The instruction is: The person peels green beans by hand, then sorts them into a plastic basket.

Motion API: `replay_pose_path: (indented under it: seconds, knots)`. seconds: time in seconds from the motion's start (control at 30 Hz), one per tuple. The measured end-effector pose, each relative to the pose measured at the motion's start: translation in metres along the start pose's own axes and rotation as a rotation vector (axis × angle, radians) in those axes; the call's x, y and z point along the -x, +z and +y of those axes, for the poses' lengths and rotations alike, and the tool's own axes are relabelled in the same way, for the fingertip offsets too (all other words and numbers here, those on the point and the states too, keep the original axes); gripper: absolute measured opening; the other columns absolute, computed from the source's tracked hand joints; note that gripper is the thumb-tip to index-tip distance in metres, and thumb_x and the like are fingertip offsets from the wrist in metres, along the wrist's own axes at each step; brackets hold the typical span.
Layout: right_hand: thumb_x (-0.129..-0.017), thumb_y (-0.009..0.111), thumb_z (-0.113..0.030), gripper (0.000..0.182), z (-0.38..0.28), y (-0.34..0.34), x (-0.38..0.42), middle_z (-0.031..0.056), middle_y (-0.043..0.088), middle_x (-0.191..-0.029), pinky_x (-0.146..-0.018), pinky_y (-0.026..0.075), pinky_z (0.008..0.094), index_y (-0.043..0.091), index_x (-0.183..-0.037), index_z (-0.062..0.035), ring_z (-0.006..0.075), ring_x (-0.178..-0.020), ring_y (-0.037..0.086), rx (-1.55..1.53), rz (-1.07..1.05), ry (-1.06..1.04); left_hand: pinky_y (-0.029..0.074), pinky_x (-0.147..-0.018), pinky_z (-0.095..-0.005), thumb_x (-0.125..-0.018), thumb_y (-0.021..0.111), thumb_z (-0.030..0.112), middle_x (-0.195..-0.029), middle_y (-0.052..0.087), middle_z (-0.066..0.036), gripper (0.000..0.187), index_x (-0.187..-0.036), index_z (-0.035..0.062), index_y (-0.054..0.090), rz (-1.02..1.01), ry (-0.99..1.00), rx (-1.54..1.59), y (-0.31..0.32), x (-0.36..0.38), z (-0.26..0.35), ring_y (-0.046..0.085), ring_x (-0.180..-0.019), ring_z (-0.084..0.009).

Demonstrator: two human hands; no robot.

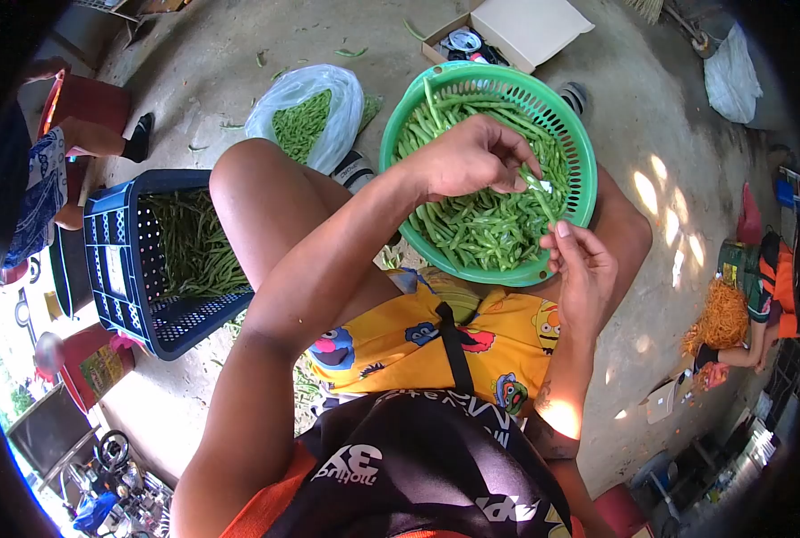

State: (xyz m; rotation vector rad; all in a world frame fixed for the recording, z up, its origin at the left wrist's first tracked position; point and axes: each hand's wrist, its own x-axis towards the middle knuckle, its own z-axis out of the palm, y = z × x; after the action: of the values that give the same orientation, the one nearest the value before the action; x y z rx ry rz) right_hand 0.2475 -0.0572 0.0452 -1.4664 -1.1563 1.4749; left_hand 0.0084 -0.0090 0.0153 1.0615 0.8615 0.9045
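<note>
My left hand (476, 161) is over the green perforated basket (583, 166), its thumb and fingers pinched at the upper end of a green bean (539, 199). My right hand (583, 262), lower and at the basket's right rim, grips the other end of that bean. A small white piece (545, 186) shows beside the bean near my left fingers; what it is cannot be made out. Long whole beans and short cut pieces (489, 235) fill the basket, which rests between my legs.
A dark blue crate (113, 260) of long beans stands left of my leg. Behind it is a clear plastic bag (350, 103) of cut pieces. An open cardboard box (530, 31) lies beyond the basket. Other people's limbs show at far left and far right, near an orange heap (721, 318).
</note>
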Motion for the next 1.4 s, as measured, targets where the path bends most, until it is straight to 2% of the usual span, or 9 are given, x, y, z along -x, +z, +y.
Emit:
replay_pose_path:
  seconds: [0.17,0.33,0.43,0.5,0.77,0.93,1.17,1.27,1.4]
  knots:
    - [-0.098,0.072,-0.015,0.020,-0.002,0.004,0.002,0.0069,0.073,-0.079,-0.061,0.044,0.0206,0.073,-0.103,0.0044,0.0055,-0.066,0.056,-0.018,-0.006,-0.027,0.044,-0.067,-0.0238,-0.078,0.075,-0.002,-0.076,0.064,0.002,0.023,-0.101,-0.0002,0.077,-0.021,0.013,-0.034,0.001,0.002,0.002,0.056,-0.070,-0.0071]
    - [-0.098,0.071,-0.014,0.019,0.002,-0.002,0.003,0.0070,0.073,-0.079,-0.061,0.044,0.0207,0.073,-0.102,0.0042,0.0057,-0.066,0.056,-0.027,-0.006,-0.046,0.054,-0.081,-0.0247,-0.077,0.073,-0.004,-0.077,0.065,0.000,0.028,-0.104,-0.0004,0.077,0.137,-0.034,0.012,-0.013,0.004,0.003,0.064,-0.081,-0.0094]
    - [-0.098,0.071,-0.014,0.018,0.006,0.002,0.001,0.0073,0.073,-0.080,-0.060,0.044,0.0207,0.073,-0.102,0.0042,0.0058,-0.065,0.056,-0.063,0.012,-0.047,0.052,-0.077,-0.0234,-0.078,0.071,-0.004,-0.078,0.065,0.000,0.031,-0.109,-0.0018,0.075,0.071,-0.047,0.089,0.001,0.004,0.004,0.062,-0.079,-0.0085]
    - [-0.098,0.071,-0.013,0.018,0.007,0.008,0.000,0.0075,0.073,-0.080,-0.060,0.043,0.0207,0.073,-0.102,0.0042,0.0058,-0.065,0.056,-0.085,0.006,-0.042,0.047,-0.068,-0.0230,-0.078,0.073,-0.002,-0.079,0.065,0.000,0.032,-0.110,-0.0023,0.074,-0.039,-0.030,0.017,0.011,0.000,-0.004,0.058,-0.073,-0.0075]
    - [-0.098,0.070,-0.013,0.017,0.004,0.008,0.000,0.0073,0.073,-0.081,-0.059,0.044,0.0205,0.073,-0.102,0.0035,0.0054,-0.066,0.056,-0.107,0.030,-0.055,0.056,-0.084,-0.0263,-0.079,0.072,-0.004,-0.082,0.069,-0.003,0.028,-0.107,-0.0026,0.075,0.060,-0.088,0.128,-0.003,0.003,0.003,0.068,-0.084,-0.0112]
    - [-0.099,0.069,-0.013,0.017,-0.001,0.019,0.004,0.0074,0.074,-0.084,-0.060,0.044,0.0201,0.073,-0.104,0.0032,0.0052,-0.068,0.056,-0.116,-0.019,-0.017,0.048,-0.070,-0.0226,-0.077,0.075,-0.003,-0.079,0.066,-0.001,0.029,-0.106,-0.0024,0.075,-0.029,-0.034,0.084,0.010,0.003,-0.002,0.060,-0.074,-0.0080]
    - [-0.100,0.068,-0.012,0.017,0.003,0.016,0.003,0.0076,0.074,-0.087,-0.061,0.044,0.0213,0.072,-0.105,0.0031,0.0056,-0.070,0.057,-0.079,-0.062,-0.054,0.051,-0.074,-0.0235,-0.078,0.073,-0.006,-0.083,0.069,-0.002,0.027,-0.105,-0.0023,0.075,-0.044,-0.057,0.079,0.009,0.005,0.000,0.063,-0.077,-0.0093]
    - [-0.100,0.068,-0.012,0.016,0.005,0.012,0.005,0.0074,0.074,-0.086,-0.061,0.044,0.0212,0.072,-0.105,0.0030,0.0058,-0.070,0.057,-0.091,-0.032,-0.035,0.055,-0.082,-0.0264,-0.080,0.071,-0.006,-0.091,0.070,-0.005,0.029,-0.108,-0.0026,0.074,0.103,-0.068,0.147,-0.011,0.007,0.000,0.067,-0.083,-0.0125]
    - [-0.099,0.069,-0.012,0.016,0.010,0.016,0.002,0.0074,0.074,-0.086,-0.061,0.044,0.0213,0.072,-0.104,0.0027,0.0060,-0.069,0.057,-0.109,-0.039,-0.026,0.052,-0.072,-0.0265,-0.070,0.063,-0.005,-0.082,0.070,-0.005,0.036,-0.104,-0.0032,0.076,-0.017,-0.049,0.115,0.008,0.006,0.000,0.064,-0.076,-0.0127]
